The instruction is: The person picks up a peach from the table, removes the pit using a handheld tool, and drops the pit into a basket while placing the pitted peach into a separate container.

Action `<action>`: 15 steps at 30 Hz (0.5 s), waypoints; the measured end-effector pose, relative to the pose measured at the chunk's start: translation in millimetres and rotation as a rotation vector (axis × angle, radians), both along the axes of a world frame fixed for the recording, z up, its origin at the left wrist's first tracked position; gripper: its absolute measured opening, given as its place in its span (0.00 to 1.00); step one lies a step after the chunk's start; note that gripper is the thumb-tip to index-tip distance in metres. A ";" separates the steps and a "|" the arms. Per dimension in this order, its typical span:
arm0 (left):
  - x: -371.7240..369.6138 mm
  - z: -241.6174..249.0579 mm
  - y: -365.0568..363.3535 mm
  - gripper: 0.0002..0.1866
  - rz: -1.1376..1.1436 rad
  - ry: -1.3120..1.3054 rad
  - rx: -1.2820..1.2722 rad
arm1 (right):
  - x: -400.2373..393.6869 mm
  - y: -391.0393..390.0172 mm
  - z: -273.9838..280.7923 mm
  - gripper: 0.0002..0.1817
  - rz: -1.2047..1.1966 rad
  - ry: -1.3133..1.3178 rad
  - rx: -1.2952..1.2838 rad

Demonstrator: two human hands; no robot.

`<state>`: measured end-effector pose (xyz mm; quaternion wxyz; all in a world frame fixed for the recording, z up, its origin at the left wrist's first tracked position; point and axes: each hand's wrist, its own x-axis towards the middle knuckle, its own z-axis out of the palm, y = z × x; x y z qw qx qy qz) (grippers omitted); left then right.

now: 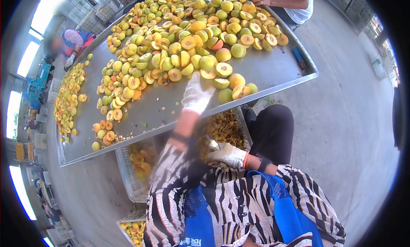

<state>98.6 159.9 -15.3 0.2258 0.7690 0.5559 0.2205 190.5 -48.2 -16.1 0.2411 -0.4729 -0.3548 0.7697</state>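
My left hand (197, 96), in a white knit glove, reaches over the metal table (273, 74). Its thumb stands apart and its fingertips meet the near edge of the pile of yellow-green peaches (171, 61), many cut in half with the stones showing. A halved peach (224, 69) lies just right of those fingers. Above my lap, my gloved right hand (230, 155) is closed on a small tool with a pale tip (213, 144); the rest of it is hidden. Beneath is a crate of brownish stones and scraps (228, 127).
A blue-handled tool (299, 57) lies at the table's right corner. A white crate (132, 178) with peach pieces stands under the near edge, and another crate (132, 230) of peaches is lower left. Co-workers sit at the far right (294, 5) and left (74, 42).
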 end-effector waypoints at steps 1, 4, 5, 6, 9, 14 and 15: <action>14.5 11.7 3.4 0.49 -0.020 0.028 -0.111 | 1.1 -1.0 -0.7 0.10 -0.002 0.000 -0.003; 38.1 32.8 3.0 0.53 0.028 0.286 -0.263 | 4.5 -0.2 5.7 0.12 -0.051 0.030 -0.076; 40.0 34.3 2.4 0.52 0.038 0.350 -0.260 | 5.6 0.4 9.1 0.13 -0.053 0.028 -0.088; 36.4 29.5 3.6 0.52 0.033 0.308 -0.235 | 6.7 1.4 13.6 0.13 -0.049 0.012 -0.092; 1.8 12.0 1.7 0.48 0.042 0.096 -0.212 | 6.4 -0.4 19.7 0.14 -0.036 -0.046 -0.071; -80.9 17.1 -48.6 0.25 -0.091 -1.286 -0.622 | 0.2 -2.4 34.2 0.15 -0.201 -0.104 0.045; -85.4 29.7 -66.5 0.25 -0.050 -1.693 -0.834 | -0.9 -0.7 42.6 0.16 -0.214 -0.141 0.045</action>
